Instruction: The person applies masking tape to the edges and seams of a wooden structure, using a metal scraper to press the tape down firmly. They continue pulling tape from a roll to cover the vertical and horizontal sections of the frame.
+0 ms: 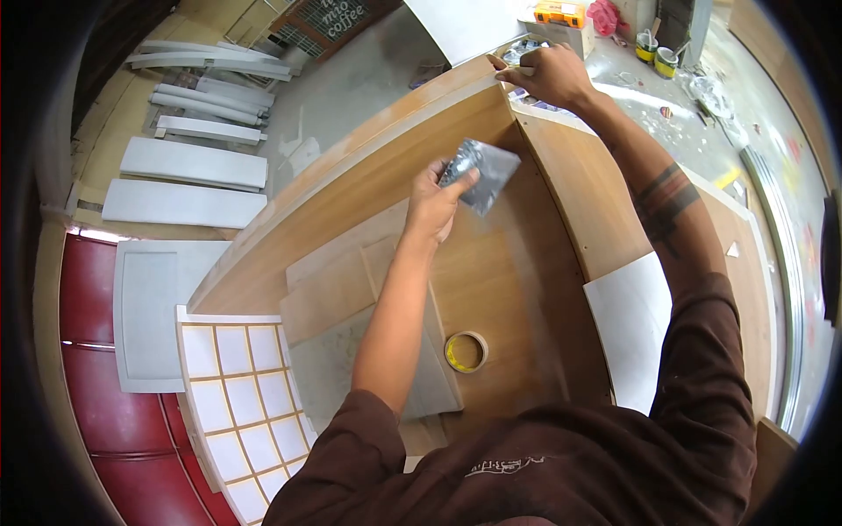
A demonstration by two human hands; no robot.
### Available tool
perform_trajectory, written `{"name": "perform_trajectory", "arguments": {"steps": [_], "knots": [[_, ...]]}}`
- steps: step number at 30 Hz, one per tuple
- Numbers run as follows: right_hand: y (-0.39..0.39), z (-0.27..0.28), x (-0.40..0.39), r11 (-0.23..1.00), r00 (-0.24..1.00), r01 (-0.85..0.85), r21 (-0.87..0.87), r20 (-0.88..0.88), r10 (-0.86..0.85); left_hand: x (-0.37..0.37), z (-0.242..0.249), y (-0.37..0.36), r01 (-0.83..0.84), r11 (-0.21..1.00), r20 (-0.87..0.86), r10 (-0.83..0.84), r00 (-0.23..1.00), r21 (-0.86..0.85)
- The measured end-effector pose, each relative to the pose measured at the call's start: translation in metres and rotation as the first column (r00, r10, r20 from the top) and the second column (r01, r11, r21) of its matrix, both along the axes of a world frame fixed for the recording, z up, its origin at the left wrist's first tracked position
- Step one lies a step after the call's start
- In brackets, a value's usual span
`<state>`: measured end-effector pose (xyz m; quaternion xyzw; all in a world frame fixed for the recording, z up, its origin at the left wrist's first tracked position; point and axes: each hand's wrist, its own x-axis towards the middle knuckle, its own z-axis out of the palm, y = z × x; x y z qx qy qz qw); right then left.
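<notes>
- The left hand (436, 203) is closed around a grey, crumpled sheet (481, 172) that looks like sandpaper; the thumb and fingertips pinch its near edge, and the rest of the sheet fans out to the right, held in the air over the inside of a wooden cabinet (517, 289).
- The right hand (548, 74) reaches further away, to the top corner of the cabinet, where its fingers are curled and pressed on the upper edge; whether it grips anything small there cannot be told.
- The right forearm carries dark band tattoos (664, 198), and both arms come out of brown sleeves; pale lettering on the chest of the shirt (509, 465) is upside down and too small to read.
- A roll of tape (466, 351) with a yellow inner ring lies flat on the wooden floor of the cabinet, well below the left hand.
- Loose wooden boards (338, 285) lie stacked on the cabinet floor, left of the tape.
- A panel with a grid of white squares (237, 394) lies at the lower left, beside a red surface (88, 351).
- White painted boards (189, 167) lie spread on the ground at the upper left.
- A dark sign (331, 17) at the top shows white writing; "coffee" is legible, with a partly cut word above it.
- An orange case (560, 12) and paint tins (656, 51) stand on the floor at the top right.
</notes>
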<state>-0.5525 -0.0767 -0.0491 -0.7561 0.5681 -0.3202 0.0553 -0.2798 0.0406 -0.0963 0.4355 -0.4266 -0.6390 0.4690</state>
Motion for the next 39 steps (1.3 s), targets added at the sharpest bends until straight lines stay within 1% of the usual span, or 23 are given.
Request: {"name": "perform_trajectory", "arguments": {"steps": [2,3,4,6,7,9,10,12,13,14,16,18,22,24,27,29,31,33,34,36,37,38,39], "knots": [[0.001,0.001,0.0,1.0,1.0,0.001,0.002,-0.015,-0.001,-0.014,0.006,-0.009,-0.148,0.954,0.195,0.202,0.96,-0.259],[0.0,0.001,-0.001,1.0,1.0,-0.006,-0.001,-0.029,0.006,-0.024,0.015,-0.007,-0.181,0.921,0.257,0.278,0.926,-0.344],[-0.001,0.002,-0.001,1.0,1.0,0.0,0.001,-0.029,0.0,-0.028,0.015,-0.009,-0.176,0.923,0.257,0.272,0.927,-0.342],[-0.002,0.001,-0.001,1.0,0.998,-0.002,-0.007,-0.068,0.001,-0.034,0.017,-0.015,-0.237,0.831,0.288,0.42,0.861,-0.503],[-0.003,0.0,-0.002,1.0,0.998,-0.001,-0.007,-0.069,0.001,-0.039,0.016,-0.018,-0.237,0.831,0.287,0.42,0.861,-0.503],[-0.003,0.0,-0.001,0.999,0.999,-0.006,-0.032,-0.037,0.005,-0.049,0.019,-0.022,-0.214,0.717,0.261,0.49,0.832,-0.663],[-0.002,0.001,0.0,0.999,0.999,-0.007,-0.031,-0.038,0.006,-0.053,0.023,-0.02,-0.215,0.717,0.261,0.491,0.831,-0.663],[0.0,0.001,-0.001,1.0,0.999,-0.004,-0.002,-0.035,0.004,-0.059,0.03,-0.017,-0.022,0.645,0.463,0.571,0.678,-0.763],[0.0,0.001,0.0,1.0,0.999,-0.003,0.0,-0.036,0.003,-0.059,0.027,-0.023,0.038,0.628,0.488,0.565,0.665,-0.778],[0.001,0.0,0.0,0.999,1.0,0.004,-0.032,-0.03,-0.005,-0.062,0.027,-0.025,0.038,0.629,0.488,0.562,0.668,-0.777],[-0.001,-0.007,0.001,0.998,1.0,0.012,-0.064,-0.025,-0.014,-0.067,0.028,-0.028,0.099,0.542,0.454,0.574,0.681,-0.834],[-0.001,-0.011,0.002,0.977,1.0,0.005,-0.213,0.01,-0.003,-0.068,0.026,-0.034,0.111,0.547,0.461,0.559,0.689,-0.83],[-0.001,-0.013,0.0,0.986,0.999,-0.003,-0.166,0.032,0.008,-0.068,0.023,-0.041,0.095,0.538,0.438,0.557,0.706,-0.838],[-0.002,-0.014,0.001,0.997,0.998,0.005,-0.077,0.068,0.0,-0.065,0.022,-0.044,0.084,0.551,0.437,0.55,0.712,-0.83],[-0.002,-0.013,0.004,0.999,0.996,0.052,-0.007,0.069,-0.052,-0.06,0.024,-0.048,0.137,0.582,0.511,0.547,0.663,-0.801],[0.003,-0.009,0.003,0.999,0.997,0.049,-0.021,0.054,-0.048,-0.06,0.028,-0.047,0.128,0.65,0.554,0.508,0.66,-0.749],[0.003,-0.01,0.003,0.998,0.998,0.048,-0.033,0.037,-0.046,-0.059,0.026,-0.051,0.122,0.646,0.545,0.51,0.666,-0.754],[-0.001,-0.013,0.003,0.991,0.997,0.051,-0.123,0.07,-0.043,-0.059,0.023,-0.055,0.119,0.641,0.536,0.509,0.674,-0.758],[-0.003,-0.014,0.003,0.991,0.997,0.051,-0.121,0.07,-0.043,-0.06,0.021,-0.057,0.103,0.622,0.499,0.505,0.704,-0.776],[-0.007,-0.016,0.001,0.999,0.993,0.037,0.003,0.109,-0.037,-0.061,0.022,-0.057,0.087,0.604,0.462,0.499,0.734,-0.792],[-0.007,-0.017,0.001,0.999,0.993,0.038,0.004,0.108,-0.039,-0.062,0.024,-0.056,0.112,0.61,0.499,0.513,0.698,-0.784],[-0.007,-0.018,0.002,0.998,0.993,0.042,-0.047,0.112,-0.036,-0.063,0.027,-0.055,0.135,0.617,0.535,0.527,0.661,-0.775],[-0.007,-0.019,0.002,0.994,0.993,0.046,-0.099,0.115,-0.034,-0.064,0.026,-0.057,0.135,0.617,0.534,0.526,0.662,-0.775]]}}
